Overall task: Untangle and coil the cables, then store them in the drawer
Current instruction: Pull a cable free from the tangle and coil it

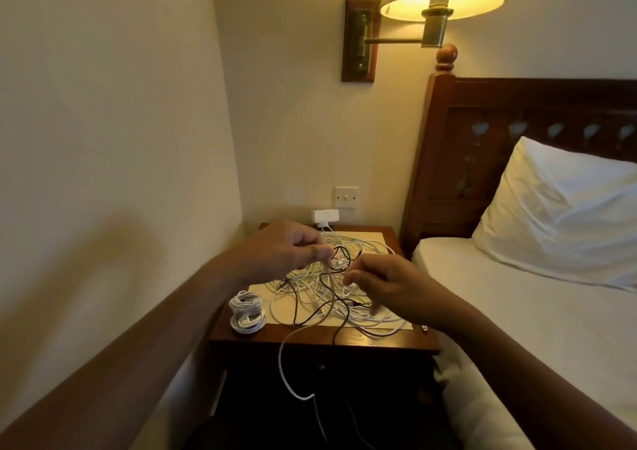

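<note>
Pinching a thin strand of the tangle of cables (358, 313) with the left hand (286, 249), thumb and forefinger pressed together, other fingers curled in, just above the middle of the nightstand (406, 341). Pinching too with the right hand (382, 284), fingertips closed on what looks like another strand, too thin and blurred to tell which, above the nightstand's right half. Beneath both, sprawling white and black over the paper mat (368, 237) on the nightstand top. At the nightstand's front left corner, sitting apart from the mess, a coiled white cable (247, 315). Over the nightstand's front edge, dangling in a loop across the dark drawer (324, 368) front, a loose white strand (282, 363). At the back of the nightstand, against the wall, a white charger (324, 216); above that a wall switch (345, 197), higher still a lit lamp (441, 5). Right of the nightstand, a bed (517, 311) with a white pillow (558, 215).
</note>
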The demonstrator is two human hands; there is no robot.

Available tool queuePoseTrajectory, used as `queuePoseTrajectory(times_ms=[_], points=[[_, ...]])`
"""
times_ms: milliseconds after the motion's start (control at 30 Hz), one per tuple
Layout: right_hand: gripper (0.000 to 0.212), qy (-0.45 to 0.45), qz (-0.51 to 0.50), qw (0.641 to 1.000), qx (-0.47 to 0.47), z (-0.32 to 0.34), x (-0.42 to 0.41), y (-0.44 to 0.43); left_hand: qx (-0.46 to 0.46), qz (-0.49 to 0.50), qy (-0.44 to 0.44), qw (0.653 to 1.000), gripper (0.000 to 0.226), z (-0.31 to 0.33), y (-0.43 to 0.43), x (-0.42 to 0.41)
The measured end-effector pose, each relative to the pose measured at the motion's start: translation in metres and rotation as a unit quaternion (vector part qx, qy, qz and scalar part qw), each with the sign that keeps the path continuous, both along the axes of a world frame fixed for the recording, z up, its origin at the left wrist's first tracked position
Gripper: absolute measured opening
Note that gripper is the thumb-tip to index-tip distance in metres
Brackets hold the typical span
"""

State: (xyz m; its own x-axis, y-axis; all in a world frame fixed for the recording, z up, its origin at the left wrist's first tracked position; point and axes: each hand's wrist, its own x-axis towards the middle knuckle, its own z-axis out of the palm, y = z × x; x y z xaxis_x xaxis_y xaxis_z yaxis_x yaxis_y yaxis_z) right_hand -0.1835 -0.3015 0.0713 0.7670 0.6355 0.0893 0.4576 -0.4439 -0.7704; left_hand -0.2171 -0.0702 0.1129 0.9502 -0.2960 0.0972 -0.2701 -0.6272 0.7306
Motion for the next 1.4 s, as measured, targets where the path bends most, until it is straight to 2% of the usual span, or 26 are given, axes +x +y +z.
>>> queuePoseTrajectory(times_ms=[67,133,233,300,333,400,467,533,600,633,733,867,1000,1100,1167,1200,1233,1300,1367,1400], points=[[0.026,0.003,0.012,1.0,0.015,0.001,-0.005,0.002,-0.092,-0.027,0.035,0.995,0.021,0.01,0.003,-0.008],[0.033,0.075,0.057,0.993,0.074,0.0,-0.012,0.011,-0.131,-0.046,0.023,0.99,0.02,0.017,0.0,-0.011],[0.035,0.158,0.069,0.968,0.183,0.002,-0.017,0.017,-0.139,-0.032,0.006,0.99,0.017,0.024,0.005,-0.01],[0.032,0.144,0.033,0.966,0.214,0.009,-0.013,0.012,-0.088,-0.019,0.019,0.996,0.022,0.023,0.016,-0.01],[0.029,0.086,0.013,0.978,0.19,0.014,-0.009,0.008,-0.045,-0.026,0.043,0.998,0.026,0.02,0.021,-0.011],[0.021,-0.082,-0.004,0.993,0.086,0.024,0.001,0.004,0.036,-0.072,0.11,0.991,0.029,0.013,0.024,-0.015],[0.017,-0.191,0.013,0.981,-0.023,0.028,0.007,0.005,0.117,-0.093,0.126,0.981,0.026,0.007,0.021,-0.016],[0.018,-0.217,0.026,0.973,-0.077,0.026,0.012,0.005,0.215,-0.036,0.047,0.975,0.024,0.005,0.026,-0.007],[0.021,-0.226,0.0,0.97,-0.093,0.022,0.022,-0.005,0.31,0.061,-0.067,0.946,0.023,0.005,0.043,0.003],[0.022,-0.214,-0.024,0.973,-0.087,0.018,0.03,-0.015,0.325,0.114,-0.109,0.932,0.022,0.003,0.057,0.008],[0.027,-0.135,-0.095,0.984,-0.061,0.0,0.05,-0.049,0.26,0.23,-0.19,0.919,0.019,-0.005,0.095,0.014],[0.028,-0.073,-0.116,0.989,-0.06,-0.032,0.049,-0.073,0.205,0.295,-0.308,0.881,0.015,-0.005,0.115,0.012],[0.026,-0.038,-0.138,0.987,-0.079,-0.053,0.043,-0.101,0.198,0.34,-0.331,0.858,0.017,-0.003,0.121,0.014],[0.02,0.008,-0.094,0.974,-0.204,-0.064,0.043,-0.111,0.146,0.32,-0.29,0.89,0.019,-0.01,0.091,0.009],[0.013,0.041,-0.048,0.948,-0.312,-0.064,0.04,-0.109,0.103,0.275,-0.249,0.923,0.019,-0.008,0.061,0.002],[0.027,0.037,-0.033,0.943,-0.33,-0.06,0.037,-0.104,0.09,0.246,-0.248,0.933,0.019,-0.004,0.046,-0.002],[0.049,0.024,-0.03,0.95,-0.309,-0.053,0.034,-0.096,0.083,0.215,-0.255,0.939,0.019,0.0,0.032,-0.005],[0.081,0.004,-0.043,0.984,-0.176,-0.028,0.019,-0.065,0.073,0.149,-0.27,0.948,0.019,0.005,0.005,-0.009],[0.087,-0.002,-0.021,0.999,-0.044,-0.005,0.003,-0.031,0.079,0.09,-0.278,0.953,0.015,0.005,-0.019,-0.01],[0.076,-0.001,0.001,1.0,-0.003,0.003,-0.002,-0.017,0.089,0.072,-0.285,0.952,0.015,0.005,-0.027,-0.011]])
